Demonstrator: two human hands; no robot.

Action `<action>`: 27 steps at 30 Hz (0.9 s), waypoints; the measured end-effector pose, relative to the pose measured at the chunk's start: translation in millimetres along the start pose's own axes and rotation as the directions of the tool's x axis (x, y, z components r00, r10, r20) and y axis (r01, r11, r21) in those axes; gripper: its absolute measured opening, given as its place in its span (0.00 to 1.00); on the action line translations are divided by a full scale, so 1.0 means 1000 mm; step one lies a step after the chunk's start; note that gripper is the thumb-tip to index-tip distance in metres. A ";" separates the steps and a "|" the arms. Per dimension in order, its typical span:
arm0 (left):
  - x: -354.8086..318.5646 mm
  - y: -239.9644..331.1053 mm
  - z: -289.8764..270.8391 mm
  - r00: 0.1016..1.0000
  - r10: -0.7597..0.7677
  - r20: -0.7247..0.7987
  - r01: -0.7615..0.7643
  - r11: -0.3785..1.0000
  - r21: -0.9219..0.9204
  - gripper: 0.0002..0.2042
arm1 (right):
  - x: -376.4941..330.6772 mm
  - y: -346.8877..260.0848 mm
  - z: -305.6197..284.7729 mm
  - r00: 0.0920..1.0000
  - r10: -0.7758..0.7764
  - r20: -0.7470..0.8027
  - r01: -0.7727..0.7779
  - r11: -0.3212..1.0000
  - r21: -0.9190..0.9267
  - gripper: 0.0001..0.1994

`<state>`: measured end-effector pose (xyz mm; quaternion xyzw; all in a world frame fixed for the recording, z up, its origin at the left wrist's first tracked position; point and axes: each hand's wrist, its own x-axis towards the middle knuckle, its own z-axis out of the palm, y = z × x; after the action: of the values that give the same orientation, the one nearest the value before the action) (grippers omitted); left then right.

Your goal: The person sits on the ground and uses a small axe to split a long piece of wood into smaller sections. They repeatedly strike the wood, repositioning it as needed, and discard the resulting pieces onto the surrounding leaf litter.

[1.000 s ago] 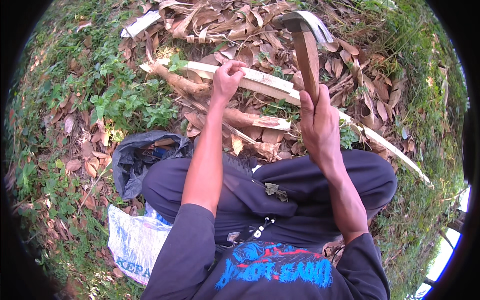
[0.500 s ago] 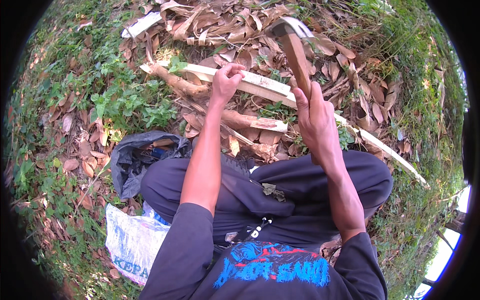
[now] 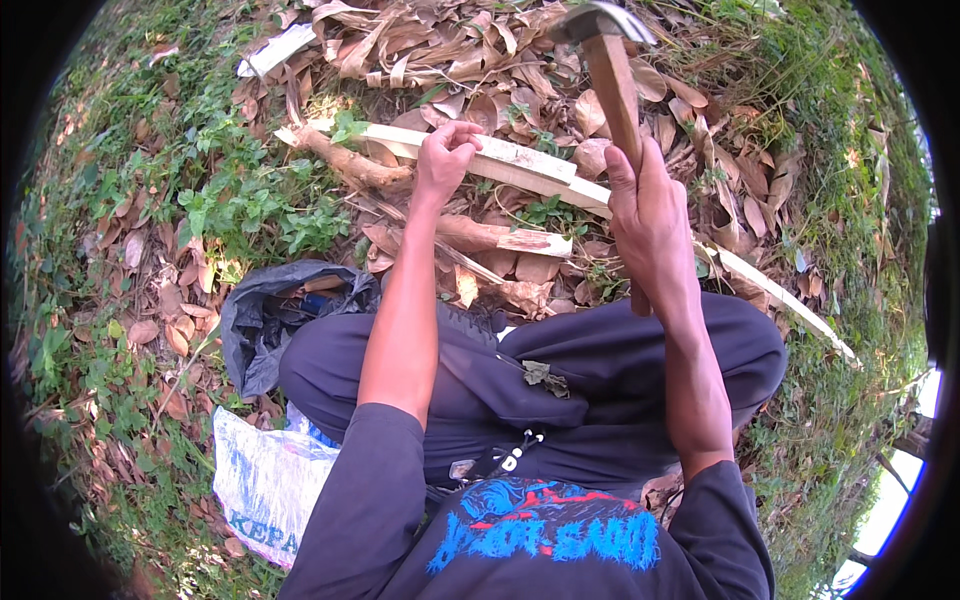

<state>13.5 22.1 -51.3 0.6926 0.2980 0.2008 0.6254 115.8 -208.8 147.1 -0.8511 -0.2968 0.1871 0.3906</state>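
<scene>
My left hand (image 3: 443,158) grips a long pale split strip of wood (image 3: 520,160) that lies across dry leaves, running from upper left down to the right. My right hand (image 3: 650,225) is closed around the brown wooden handle of a chopping tool (image 3: 612,85). The tool is raised, and its curved metal blade (image 3: 605,20) sits at the top of the view, above the strip. A second cut piece of wood (image 3: 495,238) with a pale end lies just in front of my knees, below the strip.
A thick brown branch (image 3: 345,160) lies left of my left hand. A black plastic bag (image 3: 265,320) and a white woven sack (image 3: 265,480) lie by my left leg. Dry leaves cover the ground ahead; green weeds grow at left and right.
My right hand has shifted the tool a little left and higher, the blade now at the frame's top. My left hand stays on the pale strip.
</scene>
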 end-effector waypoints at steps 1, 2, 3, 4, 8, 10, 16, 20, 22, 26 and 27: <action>0.000 -0.001 -0.002 1.000 -0.008 0.000 0.008 1.000 -0.006 0.14 | 0.000 -0.006 0.001 0.999 -0.033 -0.028 0.034 0.999 0.029 0.18; 0.000 -0.001 0.000 1.000 0.009 -0.009 -0.010 0.999 -0.035 0.14 | 0.001 -0.009 0.002 0.996 -0.062 -0.064 0.065 0.997 0.052 0.18; 0.001 0.001 0.002 1.000 0.019 -0.008 -0.020 0.999 -0.027 0.14 | 0.000 -0.005 0.007 1.000 0.018 -0.013 -0.017 0.999 0.038 0.18; 0.002 0.002 0.003 1.000 0.030 -0.008 -0.030 0.999 -0.019 0.14 | 0.000 0.010 0.019 0.999 0.036 0.025 -0.036 0.999 -0.033 0.17; 0.002 -0.002 0.004 0.997 0.081 -0.017 -0.082 0.995 -0.056 0.14 | -0.008 0.071 0.049 0.970 0.021 0.240 0.027 0.980 -0.197 0.16; 0.004 0.002 0.002 0.998 0.062 -0.001 -0.062 0.994 -0.093 0.14 | -0.007 0.051 0.031 0.962 -0.013 0.271 0.063 0.982 -0.179 0.15; 0.001 -0.003 -0.001 1.000 0.017 -0.002 -0.017 1.000 -0.015 0.14 | -0.004 -0.007 0.009 0.995 -0.035 0.091 0.042 0.996 -0.076 0.17; 0.001 0.001 0.005 0.999 0.046 0.008 -0.046 0.999 -0.024 0.14 | -0.006 0.029 0.036 0.964 0.083 0.251 -0.030 0.978 -0.206 0.17; 0.002 -0.001 0.005 0.999 0.041 0.015 -0.041 0.999 -0.029 0.14 | -0.018 0.057 0.054 0.955 0.055 0.292 0.033 0.957 -0.287 0.17; 0.003 0.005 -0.001 0.999 -0.007 0.042 0.009 0.998 -0.060 0.18 | -0.023 0.027 0.032 0.959 -0.023 0.282 0.071 0.984 -0.162 0.17; 0.002 0.003 -0.001 0.999 0.001 0.039 0.001 0.999 -0.045 0.18 | -0.023 0.023 0.029 0.966 -0.067 0.249 0.103 0.985 -0.135 0.17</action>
<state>14.4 24.3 -48.4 0.6823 0.2811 0.1936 0.6466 91.0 -219.7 113.5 -0.8345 -0.3919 0.2507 0.2953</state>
